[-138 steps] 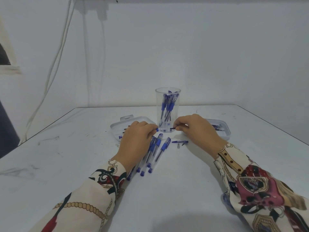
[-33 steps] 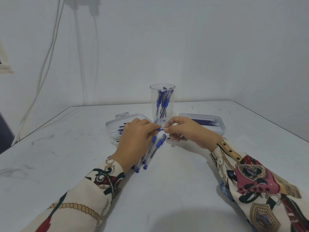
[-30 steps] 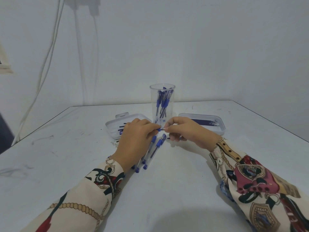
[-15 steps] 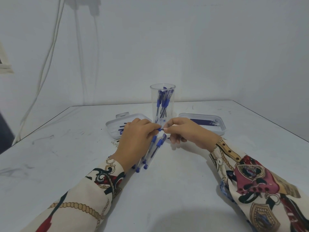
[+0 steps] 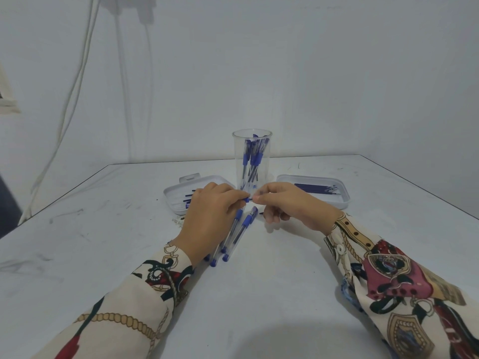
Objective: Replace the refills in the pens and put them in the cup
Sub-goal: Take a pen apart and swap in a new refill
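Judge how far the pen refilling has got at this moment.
Partly done. Several pens stand in the cup. The left hand and right hand hold one pen between them. A few pens on the table wait; refills remain in the right tray.

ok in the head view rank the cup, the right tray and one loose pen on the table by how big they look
1. right tray, about equal with
2. cup: the tray is wider, the cup taller, so their order is unsure
3. loose pen, clearly smallest though nearest the camera
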`<state>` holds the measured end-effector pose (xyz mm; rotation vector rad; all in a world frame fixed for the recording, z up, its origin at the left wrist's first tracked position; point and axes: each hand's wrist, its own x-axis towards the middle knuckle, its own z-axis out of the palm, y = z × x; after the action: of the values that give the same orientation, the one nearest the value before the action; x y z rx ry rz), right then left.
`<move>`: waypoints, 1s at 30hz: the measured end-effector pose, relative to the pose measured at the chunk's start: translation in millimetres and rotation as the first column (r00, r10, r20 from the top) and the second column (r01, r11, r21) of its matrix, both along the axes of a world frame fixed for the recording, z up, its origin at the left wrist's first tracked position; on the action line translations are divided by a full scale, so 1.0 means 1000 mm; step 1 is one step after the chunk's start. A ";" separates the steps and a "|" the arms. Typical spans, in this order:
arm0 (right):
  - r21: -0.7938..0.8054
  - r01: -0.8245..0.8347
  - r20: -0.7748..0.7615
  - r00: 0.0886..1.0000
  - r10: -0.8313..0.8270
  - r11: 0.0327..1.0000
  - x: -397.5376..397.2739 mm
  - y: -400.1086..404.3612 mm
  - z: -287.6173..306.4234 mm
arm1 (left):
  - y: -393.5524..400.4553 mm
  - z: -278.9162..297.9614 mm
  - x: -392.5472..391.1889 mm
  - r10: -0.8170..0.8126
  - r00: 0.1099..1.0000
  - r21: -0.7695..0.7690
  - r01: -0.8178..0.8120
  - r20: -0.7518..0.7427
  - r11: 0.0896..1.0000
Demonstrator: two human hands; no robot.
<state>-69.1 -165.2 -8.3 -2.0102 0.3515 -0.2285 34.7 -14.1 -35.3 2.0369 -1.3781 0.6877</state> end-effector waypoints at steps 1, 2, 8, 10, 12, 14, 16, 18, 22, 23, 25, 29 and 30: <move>-0.001 -0.008 0.004 1.000 0.008 1.000 0.000 0.000 0.000 | 0.000 0.000 0.000 -0.001 1.000 0.004 0.001 0.000 1.000; -0.001 -0.013 0.008 1.000 0.013 1.000 0.000 0.000 0.000 | 0.000 0.001 -0.001 -0.001 1.000 0.009 0.001 -0.001 1.000; 0.023 -0.015 0.013 1.000 0.014 1.000 0.001 0.000 -0.001 | 0.000 0.000 0.000 0.009 1.000 0.023 -0.009 -0.001 1.000; 0.023 -0.022 0.008 1.000 0.022 0.999 0.000 -0.001 -0.001 | -0.001 0.000 0.001 0.021 1.000 0.031 -0.021 0.006 0.999; 0.038 -0.004 0.022 1.000 0.003 0.999 -0.001 -0.002 0.001 | 0.000 0.000 0.000 0.037 0.999 0.029 -0.037 0.001 0.999; -0.003 0.069 0.057 0.996 -0.069 0.998 -0.002 -0.005 0.003 | 0.001 0.001 -0.002 0.056 0.998 0.039 -0.055 -0.019 0.998; -0.190 0.171 0.096 0.983 -0.155 0.967 -0.004 -0.013 0.002 | 0.001 0.003 -0.003 0.075 0.996 0.059 -0.073 -0.039 0.996; -0.377 0.198 0.076 0.980 -0.183 0.905 -0.005 -0.020 -0.001 | 0.002 0.003 -0.003 0.085 0.995 0.080 -0.080 -0.058 0.994; -0.541 0.117 -0.101 0.974 -0.203 0.833 -0.006 -0.027 -0.006 | 0.001 0.001 -0.001 0.081 0.995 0.082 -0.075 -0.063 0.994; -0.567 0.100 -0.123 0.971 -0.205 0.818 -0.006 -0.028 -0.007 | 0.001 0.001 -0.001 0.086 0.994 0.090 -0.080 -0.064 0.993; -0.623 0.075 -0.138 0.969 -0.204 0.778 -0.004 -0.028 -0.009 | 0.001 0.001 -0.001 0.097 0.993 0.111 -0.090 -0.066 0.990; -0.657 0.060 -0.131 0.973 -0.192 0.752 -0.003 -0.026 -0.008 | 0.002 0.002 -0.001 0.114 0.990 0.155 -0.100 -0.084 0.983; -0.646 0.065 -0.122 0.975 -0.186 0.761 -0.004 -0.025 -0.006 | 0.001 0.002 -0.001 0.125 0.987 0.174 -0.107 -0.097 0.979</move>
<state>-73.4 -190.5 -14.6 -2.7032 0.5855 -0.2780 33.2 -12.7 -33.6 2.2673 -1.3015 0.5159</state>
